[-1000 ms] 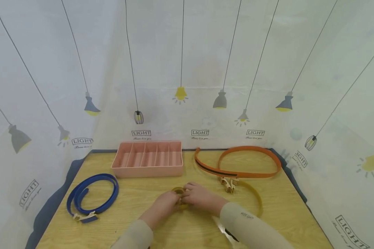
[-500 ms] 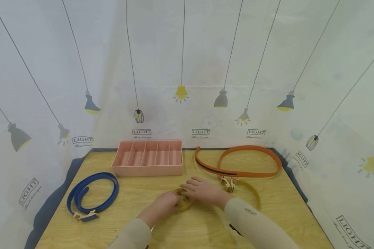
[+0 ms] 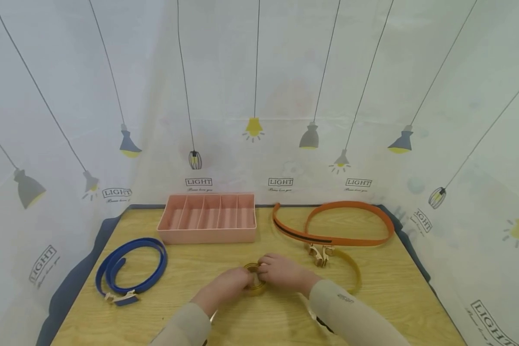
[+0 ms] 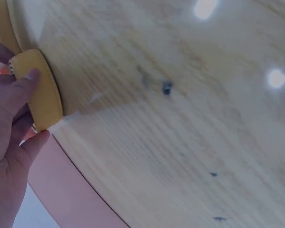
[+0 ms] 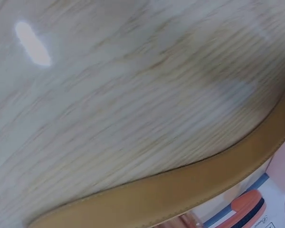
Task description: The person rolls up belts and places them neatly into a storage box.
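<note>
A mustard-yellow belt, rolled into a small coil (image 3: pixel 255 290), stands on its edge at the middle of the table. My left hand (image 3: pixel 230 283) grips the coil's left side; in the left wrist view its fingers and thumb hold the coil's outer band (image 4: pixel 46 97). On the other side my right hand (image 3: pixel 284 274) pinches the coil's rim, fingertips at its inner opening. The belt's loose length (image 3: pixel 353 266) curves away past the right forearm; the right wrist view shows this flat strap (image 5: pixel 180 190) up close. Near its far end lies a gold-coloured buckle (image 3: pixel 321 254).
A pink tray (image 3: pixel 207 236) with several compartments stands at the back. To the left lies a coiled blue belt (image 3: pixel 160 269) with a gold-coloured buckle. An orange belt (image 3: pixel 354 241) lies loosely looped at back right. Printed cloth walls (image 3: pixel 225 72) surround the table.
My right hand lifted and spread its fingers half a second ago, then curled back onto the coil. The left hand keeps its grip. The other belts and the tray have not moved.
</note>
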Motion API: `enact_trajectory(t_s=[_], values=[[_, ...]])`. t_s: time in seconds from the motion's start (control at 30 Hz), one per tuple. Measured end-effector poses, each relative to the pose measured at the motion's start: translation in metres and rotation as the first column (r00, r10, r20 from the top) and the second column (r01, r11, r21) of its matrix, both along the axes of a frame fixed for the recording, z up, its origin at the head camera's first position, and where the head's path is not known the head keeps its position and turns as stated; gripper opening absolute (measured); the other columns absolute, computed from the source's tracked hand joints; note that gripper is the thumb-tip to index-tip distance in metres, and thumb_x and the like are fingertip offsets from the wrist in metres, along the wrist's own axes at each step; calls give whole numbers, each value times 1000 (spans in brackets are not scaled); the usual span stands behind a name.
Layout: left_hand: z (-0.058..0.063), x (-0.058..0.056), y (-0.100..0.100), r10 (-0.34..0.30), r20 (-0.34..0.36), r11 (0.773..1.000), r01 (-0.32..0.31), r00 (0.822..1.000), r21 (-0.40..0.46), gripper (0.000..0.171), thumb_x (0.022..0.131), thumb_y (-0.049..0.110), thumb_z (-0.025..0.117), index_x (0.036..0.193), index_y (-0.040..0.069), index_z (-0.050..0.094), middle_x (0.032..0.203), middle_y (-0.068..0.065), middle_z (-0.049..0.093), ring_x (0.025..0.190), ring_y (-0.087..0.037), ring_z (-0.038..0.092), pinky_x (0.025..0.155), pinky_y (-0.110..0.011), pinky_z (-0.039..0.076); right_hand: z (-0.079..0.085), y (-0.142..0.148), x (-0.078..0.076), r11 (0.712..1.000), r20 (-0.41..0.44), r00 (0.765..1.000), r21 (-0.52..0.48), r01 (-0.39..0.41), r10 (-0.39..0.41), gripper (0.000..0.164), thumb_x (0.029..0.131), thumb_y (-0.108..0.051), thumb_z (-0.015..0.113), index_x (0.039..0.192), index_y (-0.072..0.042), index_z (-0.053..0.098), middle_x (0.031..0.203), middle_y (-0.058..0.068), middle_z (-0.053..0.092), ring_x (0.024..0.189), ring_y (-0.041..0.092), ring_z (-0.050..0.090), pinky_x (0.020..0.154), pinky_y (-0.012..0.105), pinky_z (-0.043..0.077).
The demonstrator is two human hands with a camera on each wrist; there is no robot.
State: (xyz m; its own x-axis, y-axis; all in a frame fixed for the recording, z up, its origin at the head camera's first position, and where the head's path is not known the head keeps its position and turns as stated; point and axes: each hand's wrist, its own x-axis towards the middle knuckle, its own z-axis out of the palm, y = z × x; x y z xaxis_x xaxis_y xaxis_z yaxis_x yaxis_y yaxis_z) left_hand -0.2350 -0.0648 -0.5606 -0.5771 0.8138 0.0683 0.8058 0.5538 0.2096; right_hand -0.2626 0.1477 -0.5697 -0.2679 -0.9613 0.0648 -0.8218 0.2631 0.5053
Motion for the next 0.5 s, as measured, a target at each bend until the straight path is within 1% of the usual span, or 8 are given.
enact_trajectory(t_s=[0.1,0.17,0.2,0.27,0.33,0.4,0.47,0.5], values=[[2,0,0,42,-37,998,-44,998,-40,13,82,3,71,75,14,67,71,8,58,64,-7,52,61,-21,45,2,-6,1,996,91,993,-57,75,-70,17,87,-18,70,100,-29,74,105,-15,66,108,10,54,102,28,38],[1,0,0,90,-44,994,-93,995,-65,11,84,3,70,80,14,69,76,6,61,69,-9,57,64,-23,48,3,-11,1,989,142,985,-96,117,-102,15,87,-19,70,97,-29,75,100,-15,68,105,11,55,101,29,39],[1,0,0,111,-47,991,-114,993,-73,9,85,6,71,82,14,68,77,5,62,70,-10,58,65,-25,49,4,-13,1,985,160,981,-114,130,-111,15,86,-19,70,96,-29,75,98,-15,68,104,11,55,101,29,39],[-2,0,1,153,-44,984,-156,987,-86,8,86,15,73,83,14,66,77,5,60,69,-11,58,62,-27,49,6,-16,0,977,203,973,-155,146,-114,15,84,-17,72,92,-28,76,91,-13,69,100,12,56,98,30,40],[-5,-1,3,190,-40,978,-193,981,-78,15,85,24,76,84,15,63,76,5,59,69,-11,57,61,-29,49,7,-19,-1,971,241,965,-186,149,-102,17,80,-12,74,87,-27,76,84,-12,68,95,13,55,95,31,41],[-7,-2,6,215,-40,974,-217,976,-59,22,82,30,78,85,16,61,75,5,59,68,-13,57,60,-30,49,7,-21,-2,966,278,957,-210,148,-86,18,75,-9,75,81,-25,75,78,-11,67,90,14,55,93,31,41],[-10,-4,9,230,-42,972,-232,972,-43,24,82,31,78,86,15,60,76,3,59,69,-14,58,61,-30,50,6,-22,-4,964,290,954,-223,146,-77,16,71,-9,76,78,-24,74,74,-11,66,87,14,54,91,31,42],[-10,-5,11,227,-57,972,-230,972,-41,23,82,30,78,86,15,61,76,2,60,70,-15,59,63,-30,50,5,-22,-5,963,291,954,-229,145,-75,16,70,-10,77,76,-24,73,72,-11,65,86,14,54,91,31,42]])
